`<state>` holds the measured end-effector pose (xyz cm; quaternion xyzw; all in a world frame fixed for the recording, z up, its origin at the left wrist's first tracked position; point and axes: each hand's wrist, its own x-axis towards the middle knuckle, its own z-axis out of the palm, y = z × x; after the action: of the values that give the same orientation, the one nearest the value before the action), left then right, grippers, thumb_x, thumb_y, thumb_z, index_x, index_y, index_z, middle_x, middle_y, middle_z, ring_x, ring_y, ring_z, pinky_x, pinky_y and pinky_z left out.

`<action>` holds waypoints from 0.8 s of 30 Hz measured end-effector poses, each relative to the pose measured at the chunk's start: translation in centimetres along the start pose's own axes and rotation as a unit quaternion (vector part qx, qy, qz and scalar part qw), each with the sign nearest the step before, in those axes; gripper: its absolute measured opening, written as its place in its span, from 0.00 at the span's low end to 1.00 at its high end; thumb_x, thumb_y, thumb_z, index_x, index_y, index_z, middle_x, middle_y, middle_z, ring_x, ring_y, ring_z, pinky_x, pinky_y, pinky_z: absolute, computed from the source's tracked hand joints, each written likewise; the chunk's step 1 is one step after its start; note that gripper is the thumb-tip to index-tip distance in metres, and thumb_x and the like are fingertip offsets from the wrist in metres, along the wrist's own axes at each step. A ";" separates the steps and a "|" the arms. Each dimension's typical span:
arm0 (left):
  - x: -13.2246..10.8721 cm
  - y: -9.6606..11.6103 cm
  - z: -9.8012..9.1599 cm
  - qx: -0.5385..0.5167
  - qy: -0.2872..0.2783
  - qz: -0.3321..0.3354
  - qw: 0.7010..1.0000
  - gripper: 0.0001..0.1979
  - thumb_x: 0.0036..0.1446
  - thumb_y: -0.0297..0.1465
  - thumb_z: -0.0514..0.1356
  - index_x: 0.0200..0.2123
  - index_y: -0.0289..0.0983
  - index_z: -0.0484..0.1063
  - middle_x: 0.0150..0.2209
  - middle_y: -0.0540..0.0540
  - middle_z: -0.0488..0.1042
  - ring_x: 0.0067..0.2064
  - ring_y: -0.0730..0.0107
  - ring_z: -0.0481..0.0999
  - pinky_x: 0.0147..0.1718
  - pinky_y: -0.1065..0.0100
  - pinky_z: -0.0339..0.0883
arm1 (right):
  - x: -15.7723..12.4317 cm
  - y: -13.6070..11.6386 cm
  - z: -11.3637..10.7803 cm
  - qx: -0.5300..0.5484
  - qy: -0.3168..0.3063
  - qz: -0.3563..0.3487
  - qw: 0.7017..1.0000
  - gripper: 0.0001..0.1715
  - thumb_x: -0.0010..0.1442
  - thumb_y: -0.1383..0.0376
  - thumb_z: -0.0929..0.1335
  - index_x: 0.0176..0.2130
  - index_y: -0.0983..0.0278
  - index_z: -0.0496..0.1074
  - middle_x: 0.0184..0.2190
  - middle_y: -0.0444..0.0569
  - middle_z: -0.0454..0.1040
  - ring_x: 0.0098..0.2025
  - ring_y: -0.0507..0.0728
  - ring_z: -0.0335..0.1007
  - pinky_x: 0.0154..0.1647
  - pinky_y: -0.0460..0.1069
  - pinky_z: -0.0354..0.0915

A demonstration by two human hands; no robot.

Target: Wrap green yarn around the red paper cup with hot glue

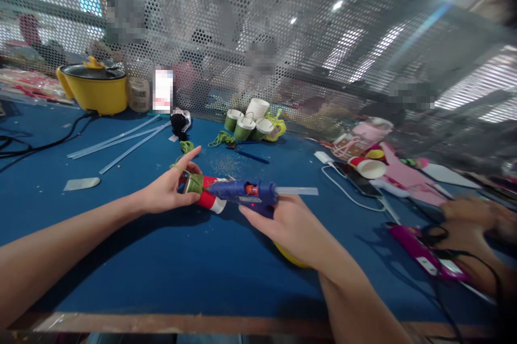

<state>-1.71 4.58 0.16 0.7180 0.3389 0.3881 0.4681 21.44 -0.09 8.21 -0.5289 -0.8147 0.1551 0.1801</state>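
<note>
A red and white paper cup (pixel 210 201), lying on its side and partly wrapped in green yarn (pixel 194 184), is gripped by my left hand (pixel 174 185). Its index finger points up and away from the cup. My right hand (pixel 288 220) is closed round the handle of a blue glue gun (pixel 242 191), with a clear glue stick (pixel 301 191) poking out of its back. The gun's nozzle points left and meets the yarn-wrapped part of the cup; whether it touches, I cannot tell. Green yarn (pixel 186 146) also lies just beyond my left hand.
Several yarn-wrapped cups (pixel 244 128) stand at the back near blue-handled pliers (pixel 252 157). Loose glue sticks (pixel 121 137) and a yellow electric pot (pixel 100 93) are at left. At right are a phone (pixel 357 178), a purple glue gun (pixel 420 250) and another person's hand (pixel 468 215).
</note>
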 end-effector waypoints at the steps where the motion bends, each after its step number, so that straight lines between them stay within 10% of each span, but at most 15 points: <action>1: 0.0 0.0 0.0 -0.001 0.000 0.001 1.000 0.46 0.50 0.30 0.60 0.64 0.40 0.34 0.45 0.42 0.62 0.37 0.68 0.70 0.37 0.62 0.65 | 0.0 0.0 0.0 -0.003 0.003 -0.003 1.000 0.11 0.55 0.62 0.65 0.23 0.60 0.66 0.18 0.43 0.70 0.21 0.54 0.65 0.25 0.49 0.60; 24: -0.3 0.4 0.2 0.084 -0.012 0.082 0.993 0.45 0.48 0.24 0.59 0.64 0.40 0.37 0.47 0.42 0.61 0.42 0.66 0.67 0.44 0.62 0.64 | 0.6 0.0 -0.2 0.010 0.016 -0.011 1.000 0.09 0.57 0.63 0.64 0.30 0.63 0.73 0.31 0.47 0.78 0.33 0.57 0.72 0.38 0.50 0.65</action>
<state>-1.60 4.13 0.39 0.7846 0.3050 0.3868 0.3765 21.30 0.43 8.42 -0.5200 -0.8161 0.1532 0.2001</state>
